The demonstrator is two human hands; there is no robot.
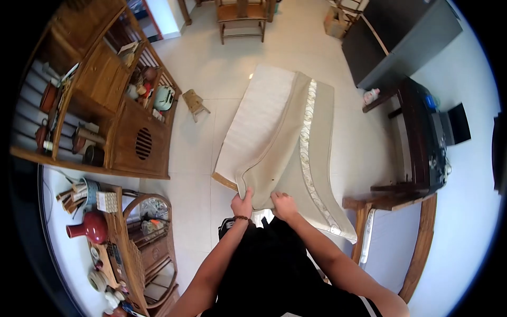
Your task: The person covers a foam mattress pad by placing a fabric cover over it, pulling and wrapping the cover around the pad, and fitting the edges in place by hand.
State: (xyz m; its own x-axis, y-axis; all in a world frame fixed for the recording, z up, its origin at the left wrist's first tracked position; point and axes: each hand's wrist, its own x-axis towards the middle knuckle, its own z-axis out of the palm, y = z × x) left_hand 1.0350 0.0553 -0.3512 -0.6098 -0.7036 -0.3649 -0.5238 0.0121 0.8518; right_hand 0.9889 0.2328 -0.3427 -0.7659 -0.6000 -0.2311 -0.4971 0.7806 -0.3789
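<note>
A long beige cloth cover [280, 153] with a pale patterned band [304, 137] spreads out in front of my body. Its far part lies over a flat, off-white piece [253, 105] with a brown lower edge. My left hand [242, 205] is closed on the cover's near edge, left of the middle. A short way to the right, my right hand [283, 205] grips the same near edge. The cover sags in folds between and beyond the hands, and its right corner hangs out toward a wooden frame. A beaded bracelet is on my left wrist.
A wooden cabinet [100, 105] and a shelf with a red vase [95, 227] stand at the left. A small stool [195, 103] is on the floor. At the right are a dark table [412, 142], a wooden frame [364, 211] and a grey fridge [391, 42]. A chair [242, 21] stands ahead.
</note>
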